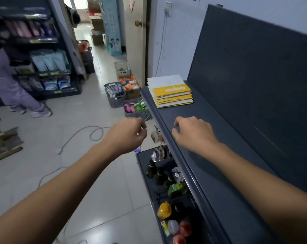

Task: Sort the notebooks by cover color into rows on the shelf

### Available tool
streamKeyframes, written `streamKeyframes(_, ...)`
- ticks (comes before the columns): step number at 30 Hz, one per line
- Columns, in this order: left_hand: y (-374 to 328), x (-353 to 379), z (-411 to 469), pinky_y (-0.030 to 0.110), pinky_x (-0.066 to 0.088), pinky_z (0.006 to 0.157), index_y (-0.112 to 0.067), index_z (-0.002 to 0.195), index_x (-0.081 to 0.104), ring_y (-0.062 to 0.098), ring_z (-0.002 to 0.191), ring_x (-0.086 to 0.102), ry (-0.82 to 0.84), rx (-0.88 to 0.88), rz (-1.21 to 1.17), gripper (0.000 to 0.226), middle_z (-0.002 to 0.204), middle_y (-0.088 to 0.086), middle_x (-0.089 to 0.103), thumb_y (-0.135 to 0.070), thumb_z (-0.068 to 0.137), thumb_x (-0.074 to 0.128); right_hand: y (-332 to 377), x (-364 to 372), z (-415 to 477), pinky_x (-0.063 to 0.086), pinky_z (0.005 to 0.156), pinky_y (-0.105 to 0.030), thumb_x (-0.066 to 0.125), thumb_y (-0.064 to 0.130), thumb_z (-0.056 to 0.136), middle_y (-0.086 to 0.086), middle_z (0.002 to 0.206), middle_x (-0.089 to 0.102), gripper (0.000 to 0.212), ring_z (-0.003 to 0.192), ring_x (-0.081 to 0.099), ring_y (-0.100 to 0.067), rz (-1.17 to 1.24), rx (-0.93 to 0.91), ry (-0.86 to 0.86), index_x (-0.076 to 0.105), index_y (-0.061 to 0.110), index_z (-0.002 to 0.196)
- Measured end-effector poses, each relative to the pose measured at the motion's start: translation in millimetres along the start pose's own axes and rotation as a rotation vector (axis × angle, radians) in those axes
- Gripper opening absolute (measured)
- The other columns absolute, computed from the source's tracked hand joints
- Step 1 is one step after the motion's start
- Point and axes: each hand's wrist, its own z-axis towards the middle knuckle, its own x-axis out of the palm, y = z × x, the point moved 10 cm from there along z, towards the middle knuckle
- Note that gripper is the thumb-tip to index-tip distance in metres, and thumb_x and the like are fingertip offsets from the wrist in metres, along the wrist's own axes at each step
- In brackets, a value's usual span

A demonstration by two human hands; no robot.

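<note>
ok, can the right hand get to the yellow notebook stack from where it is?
Probably yes. The right hand hovers empty over the shelf top, and the yellow notebook stack lies farther along the same surface with only bare shelf between them. The left hand is off the shelf edge, out of the way.

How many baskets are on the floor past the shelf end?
3. A dark grey basket of toiletries, a grey basket of purple and green packs nearest the shelf, and a pale crate by the door. Others may be hidden.

Head view, angled down along shelf [219,155], close.
</note>
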Motion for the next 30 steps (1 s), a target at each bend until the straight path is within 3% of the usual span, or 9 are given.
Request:
streamKeyframes(11,86.1,-18.5,132.8,0.034,0.051,0.07,-0.023,0.102,0.063,0.019,0.089,0.059,0.077,0.259,0.02,0.02,0.101,-0.005,0.063,-0.03,0.095,0.046,21.5,29.4,121.7,0.052,0.068,-0.037,0.046,0.04,0.1,0.006,0.081,0.063,0.024,0.075,0.062,-0.021,0.018,0.22,0.007,0.06,0.022,0.108)
streamKeyframes(15,75.1,-19.6,184.4,0.033,0.049,0.072,-0.022,0.101,0.063,0.018,0.094,0.059,0.109,0.386,0.009,0.019,0.1,-0.004,0.064,-0.029,0.094,0.047,0.7,27.3,146.9,0.053,0.067,-0.037,0.044,0.038,0.099,0.006,0.077,0.062,0.024,0.071,0.061,-0.021,0.01,0.336,-0.037,0.06,0.021,0.105)
streamKeyframes(20,46.0,0.1,254.5,0.038,0.052,0.083,-0.026,0.109,0.064,0.02,0.101,0.06,0.191,0.516,-0.024,0.024,0.105,-0.005,0.065,-0.032,0.093,0.047,-41.9,38.4,186.1,0.045,0.067,-0.034,0.043,0.041,0.099,0.004,0.089,0.067,0.027,0.083,0.063,-0.026,0.021,0.504,-0.035,0.058,0.022,0.11)
streamKeyframes(25,33.3,23.7,326.0,0.038,0.052,0.078,-0.028,0.108,0.063,0.018,0.093,0.061,0.234,0.566,-0.017,0.022,0.102,-0.01,0.063,-0.034,0.093,0.047,-84.2,49.9,232.1,0.046,0.064,-0.033,0.047,0.036,0.096,-0.002,0.085,0.066,0.026,0.081,0.063,-0.03,0.06,0.589,-0.06,0.06,0.017,0.107)
streamKeyframes(30,29.3,41.9,386.7,0.038,0.053,0.074,-0.027,0.104,0.063,0.018,0.087,0.061,0.267,0.605,-0.021,0.02,0.1,-0.01,0.062,-0.034,0.096,0.046,-116.6,58.0,261.6,0.048,0.07,-0.035,0.048,0.039,0.095,-0.004,0.101,0.068,0.028,0.089,0.063,-0.031,0.114,0.698,-0.094,0.061,0.02,0.109)
